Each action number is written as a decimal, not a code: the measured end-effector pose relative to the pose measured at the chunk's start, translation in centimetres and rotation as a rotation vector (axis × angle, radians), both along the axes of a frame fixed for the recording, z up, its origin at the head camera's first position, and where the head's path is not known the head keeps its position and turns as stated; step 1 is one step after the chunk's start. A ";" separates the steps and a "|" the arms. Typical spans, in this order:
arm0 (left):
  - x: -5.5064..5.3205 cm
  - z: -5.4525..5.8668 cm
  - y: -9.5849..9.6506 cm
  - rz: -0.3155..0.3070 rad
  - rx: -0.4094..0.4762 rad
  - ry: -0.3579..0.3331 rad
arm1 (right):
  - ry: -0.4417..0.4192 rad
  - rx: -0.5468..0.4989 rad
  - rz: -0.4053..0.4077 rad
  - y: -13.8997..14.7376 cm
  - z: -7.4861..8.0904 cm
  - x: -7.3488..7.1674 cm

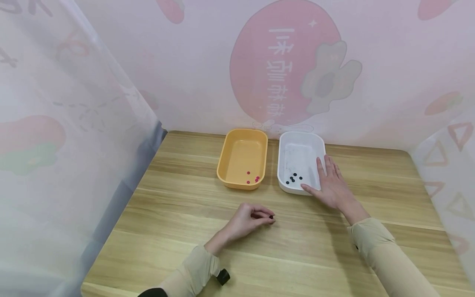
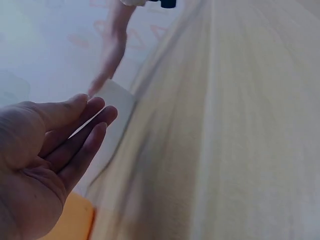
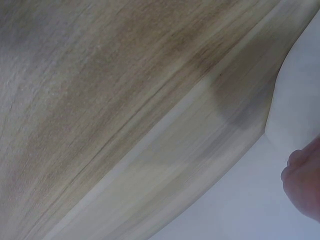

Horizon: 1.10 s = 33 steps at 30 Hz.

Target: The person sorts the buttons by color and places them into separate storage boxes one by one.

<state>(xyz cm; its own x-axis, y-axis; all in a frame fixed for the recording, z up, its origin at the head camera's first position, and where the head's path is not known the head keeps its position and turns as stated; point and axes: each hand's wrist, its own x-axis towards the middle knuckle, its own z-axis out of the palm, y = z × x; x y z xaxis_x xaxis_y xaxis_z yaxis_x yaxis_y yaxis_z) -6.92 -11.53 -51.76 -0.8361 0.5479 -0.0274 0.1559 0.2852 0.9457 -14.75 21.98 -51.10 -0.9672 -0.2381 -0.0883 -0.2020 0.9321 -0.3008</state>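
In the head view, my left hand [image 1: 245, 222] pinches a small dark bead-like piece [image 1: 271, 217] between thumb and fingertips, low over the table in front of the two trays. The left wrist view shows this hand's thumb and fingertips together, but the piece is hidden there. My right hand [image 1: 332, 189] is spread at the right side of a white tray [image 1: 299, 154], its thumb near the front rim and fingers along the side. Several small black round pieces [image 1: 295, 174] lie at the tray's front end.
Left of the white tray stands a yellow-orange tray [image 1: 243, 154] with several small pink-red round pieces [image 1: 248, 173] near its front right corner. Both are on a wood-grain table [image 1: 178, 198], near its back edge. Printed cloth [image 1: 196, 74] hangs behind and at both sides.
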 end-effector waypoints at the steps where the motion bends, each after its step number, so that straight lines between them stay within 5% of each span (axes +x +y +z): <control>1: 0.0 0.2 0.0 -0.003 0.014 -0.016 | 0.001 0.004 0.001 0.0 0.0 0.0; 12: 0.3 2.6 0.1 -0.017 0.070 -0.045 | -0.011 0.012 0.001 0.0 0.1 0.0; 33: 1.0 8.1 0.4 -0.008 0.084 0.049 | 0.005 0.001 0.002 0.0 -0.1 0.1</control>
<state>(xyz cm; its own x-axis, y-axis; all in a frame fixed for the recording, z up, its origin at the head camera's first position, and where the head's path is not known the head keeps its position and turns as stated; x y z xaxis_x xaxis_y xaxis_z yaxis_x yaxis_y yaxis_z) -5.95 -11.14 -43.62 -0.8307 0.5536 0.0596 0.2044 0.2036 0.9575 -14.68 21.94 -51.20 -0.9671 -0.2402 -0.0839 -0.2056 0.9320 -0.2985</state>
